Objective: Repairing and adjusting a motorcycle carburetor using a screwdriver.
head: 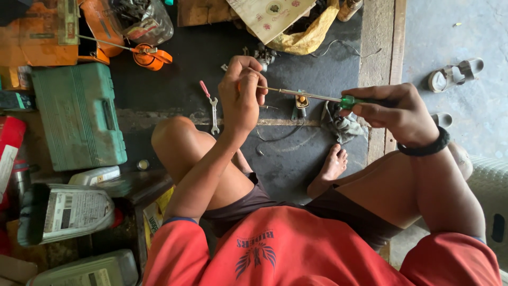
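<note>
Knees frame the work: a seated person braces both forearms on bare legs. The right hand (397, 111) wraps closed round the green plastic handle of a long steel-shafted screwdriver (312, 96), held level so its tip reaches the left hand (242, 90), whose curled fingers pinch something too small to identify. Beyond, a small open-ended spanner (214, 114) lies on the dark floor mat (174, 85).
</note>
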